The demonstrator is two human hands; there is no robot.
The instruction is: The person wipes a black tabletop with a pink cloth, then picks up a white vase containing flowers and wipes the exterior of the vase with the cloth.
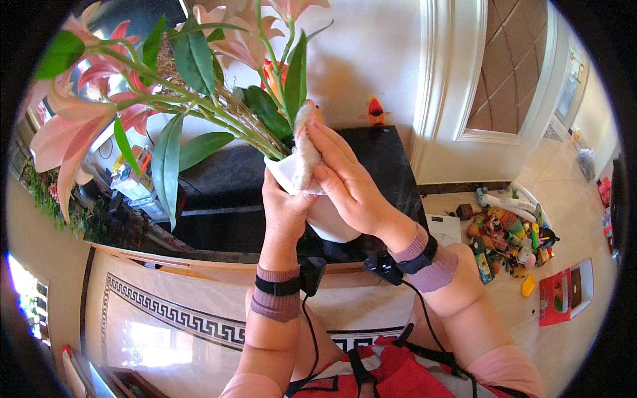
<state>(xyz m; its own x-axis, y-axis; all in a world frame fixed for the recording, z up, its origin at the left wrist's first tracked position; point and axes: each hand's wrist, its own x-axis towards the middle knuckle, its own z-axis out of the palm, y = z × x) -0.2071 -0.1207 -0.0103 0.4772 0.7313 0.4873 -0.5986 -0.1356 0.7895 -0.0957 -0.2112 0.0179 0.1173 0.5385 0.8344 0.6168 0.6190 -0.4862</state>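
Note:
A white vase (331,217) tilts to the left over a black cabinet top (383,164). Pink lilies (74,132) with green stems and leaves (193,54) lean out of its mouth. My left hand (283,211) grips the vase near its rim from the near left side. With my right hand (348,184) I press a pale, fuzzy cloth (304,154) against the rim and the upper right side. The cloth is partly hidden under my right fingers. Whether the vase's base touches the cabinet cannot be made out.
A small red and orange ornament (375,110) stands by the wall at the cabinet's back edge. Clear plastic boxes (137,184) sit on the left. On the floor at right lie a pile of toys (507,234), a white scale (444,230) and a red box (555,298).

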